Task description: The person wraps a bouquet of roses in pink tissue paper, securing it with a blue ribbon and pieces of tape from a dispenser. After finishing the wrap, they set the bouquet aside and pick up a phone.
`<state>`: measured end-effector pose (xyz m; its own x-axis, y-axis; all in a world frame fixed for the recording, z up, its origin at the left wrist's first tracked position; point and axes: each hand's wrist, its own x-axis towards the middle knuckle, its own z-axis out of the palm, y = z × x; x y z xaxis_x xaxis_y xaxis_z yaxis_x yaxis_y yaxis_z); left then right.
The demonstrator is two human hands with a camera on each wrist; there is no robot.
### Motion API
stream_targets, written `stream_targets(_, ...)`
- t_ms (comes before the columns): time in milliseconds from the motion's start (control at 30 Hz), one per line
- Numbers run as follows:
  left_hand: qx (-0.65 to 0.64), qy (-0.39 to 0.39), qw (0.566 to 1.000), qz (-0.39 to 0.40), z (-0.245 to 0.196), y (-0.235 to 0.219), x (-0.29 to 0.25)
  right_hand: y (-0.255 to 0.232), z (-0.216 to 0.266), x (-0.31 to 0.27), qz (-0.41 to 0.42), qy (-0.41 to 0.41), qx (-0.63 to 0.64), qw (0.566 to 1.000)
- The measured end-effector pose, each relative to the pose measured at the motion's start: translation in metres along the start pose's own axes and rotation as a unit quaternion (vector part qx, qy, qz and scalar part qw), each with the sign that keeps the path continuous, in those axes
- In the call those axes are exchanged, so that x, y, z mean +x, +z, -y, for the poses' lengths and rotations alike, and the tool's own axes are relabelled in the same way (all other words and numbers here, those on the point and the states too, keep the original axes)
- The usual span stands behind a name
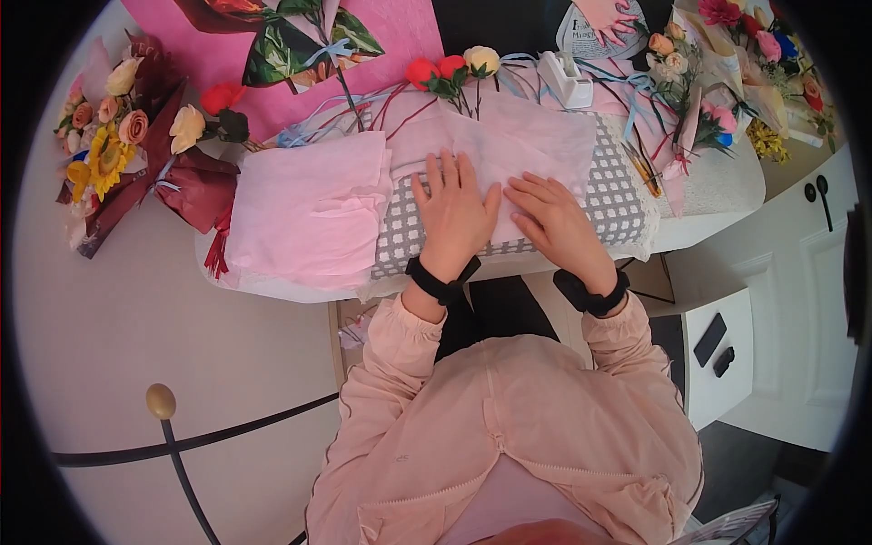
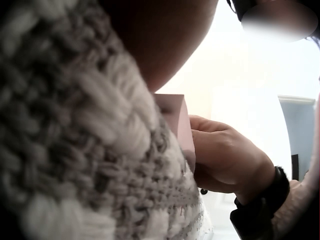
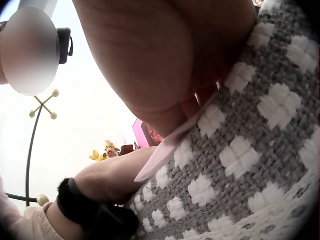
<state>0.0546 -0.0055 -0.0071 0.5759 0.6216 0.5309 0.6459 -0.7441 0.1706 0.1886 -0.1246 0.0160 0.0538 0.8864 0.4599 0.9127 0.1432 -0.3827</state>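
Note:
A pale pink wrapping sheet point(image 1: 531, 136) lies on the grey-and-white woven cloth point(image 1: 613, 204). Upon the sheet rests my left hand point(image 1: 451, 211), its fingers spread and pointing away from me. My right hand point(image 1: 561, 229) lies beside it with fingers extended over the sheet's near part, angled toward the left hand. In the right wrist view a corner of the pink sheet point(image 3: 162, 159) lifts off the cloth under the palm. Left of the hands is a folded pile of pink tissue point(image 1: 304, 209). Red and cream artificial roses point(image 1: 451, 73) lie at the sheet's far edge.
A wrapped bouquet with a sunflower point(image 1: 111, 156) stands at the left. Behind are pink paper point(image 1: 400, 36), a white tape dispenser point(image 1: 565, 80) and ribbons. Scissors point(image 1: 643, 171) and more bouquets point(image 1: 772, 45) lie right. Another person's hand point(image 1: 609, 18) is at the back.

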Motion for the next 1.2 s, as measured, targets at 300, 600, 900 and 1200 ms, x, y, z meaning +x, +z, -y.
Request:
stream_targets(300,-0.269,0.115,0.956,0.018,0.004,-0.028,-0.017,-0.004,-0.004,-0.002,-0.023,0.019,0.059,0.998)
stream_targets(600,-0.286,0.116,0.950,0.043,0.007,-0.042,-0.021,-0.040,-0.037,-0.015,-0.162,0.243,0.051,0.955)
stream_targets(900,-0.243,0.128,0.962,0.000,-0.004,-0.036,-0.023,-0.044,-0.031,-0.004,-0.139,0.339,0.301,0.881)
stream_targets(1200,-0.244,0.103,0.963,-0.053,-0.014,-0.024,-0.025,-0.038,-0.033,-0.016,-0.167,0.283,0.186,0.926)
